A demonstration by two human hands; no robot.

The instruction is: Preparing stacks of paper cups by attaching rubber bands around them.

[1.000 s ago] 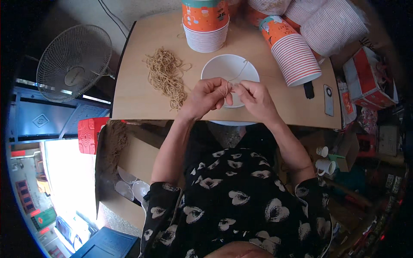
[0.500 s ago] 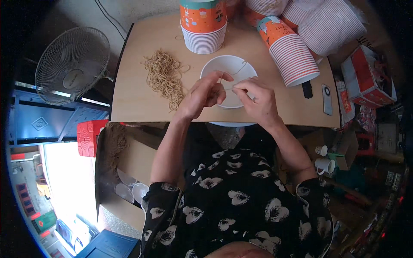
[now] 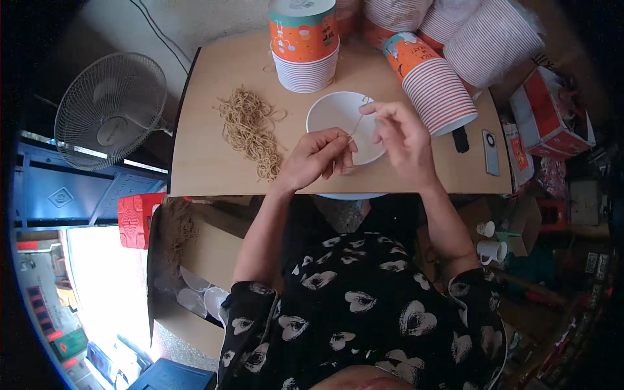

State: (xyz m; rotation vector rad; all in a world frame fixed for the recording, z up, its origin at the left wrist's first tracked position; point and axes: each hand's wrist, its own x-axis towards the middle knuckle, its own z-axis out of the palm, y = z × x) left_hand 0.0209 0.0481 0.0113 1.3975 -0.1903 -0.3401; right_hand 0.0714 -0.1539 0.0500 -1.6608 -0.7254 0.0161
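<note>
My left hand is closed in a pinch on a thin tan string above the table's front half. The string rises from those fingers toward my right hand, close to its index fingertip. My right hand's index finger and thumb are apart; whether the string touches them I cannot tell. Below both hands, a white bowl rests on the table, partly covered by them. Left of it lies a tangled heap of tan string.
On the wooden table stands a stack of orange and white paper tubs. Another stack lies tilted at right, near bagged tubs and a phone. A fan is left of the table; a red box is right.
My right hand has moved up, its thumb and index finger parting. My left hand has shifted slightly down and closed tighter on the string. The whole view has shifted slightly.
</note>
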